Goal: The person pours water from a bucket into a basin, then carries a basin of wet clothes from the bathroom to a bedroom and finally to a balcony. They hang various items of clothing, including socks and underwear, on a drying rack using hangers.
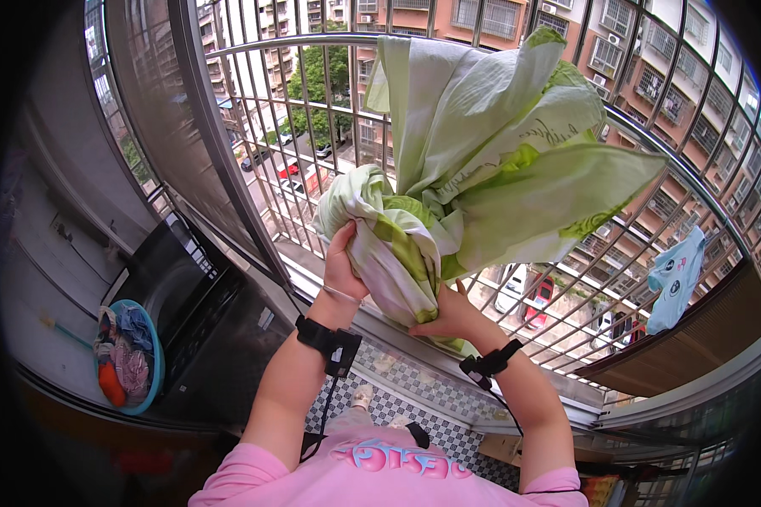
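A large green and white patterned cloth (469, 146) is gathered and twisted into a thick bundle in front of the window bars. Its lower part is a rolled loop; loose ends fan out above and to the right. My left hand (345, 266) grips the left side of the bundle, its thumb over the folds. At the bundle's lower right, my right hand (453, 314) holds the cloth near its bottom, with part of the fingers hidden by the fabric. Both wrists wear black straps with small devices and cables.
Metal window bars (330, 114) curve ahead, with buildings and parked cars far below. A light blue garment (677, 279) hangs by the bars at right. At left, a blue basin (158, 374) of clothes sits on a dark glossy appliance (228, 355). A window frame (228, 146) stands left.
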### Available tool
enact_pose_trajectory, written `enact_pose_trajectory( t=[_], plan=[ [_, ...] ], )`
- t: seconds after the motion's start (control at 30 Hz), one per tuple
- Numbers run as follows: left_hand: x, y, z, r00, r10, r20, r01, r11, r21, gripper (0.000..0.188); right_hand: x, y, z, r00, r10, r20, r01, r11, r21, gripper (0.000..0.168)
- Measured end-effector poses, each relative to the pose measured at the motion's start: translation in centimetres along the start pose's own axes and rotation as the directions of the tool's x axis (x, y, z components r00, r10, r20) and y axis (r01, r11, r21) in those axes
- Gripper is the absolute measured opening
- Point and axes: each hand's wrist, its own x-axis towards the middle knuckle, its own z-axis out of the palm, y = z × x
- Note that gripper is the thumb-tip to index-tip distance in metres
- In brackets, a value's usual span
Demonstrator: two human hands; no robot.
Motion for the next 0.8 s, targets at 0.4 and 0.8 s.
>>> enact_pose_trajectory(
  t=[0.4,0.8],
  plan=[
    [-5.2,2.6,-3.6,0.96,-0.266,0.088,0.267,0.964,0.008,0.051,-0.1,-4.5,2.0,0.596,-0.057,-0.801,-0.049,0.993,-0.107,0.044],
    [-9.9,8.3,-9.0,0.788,-0.615,0.004,0.59,0.759,0.276,0.053,-2.2,-17.2,6.8,0.75,-0.159,-0.642,0.141,0.987,-0.08,0.049]
  ],
)
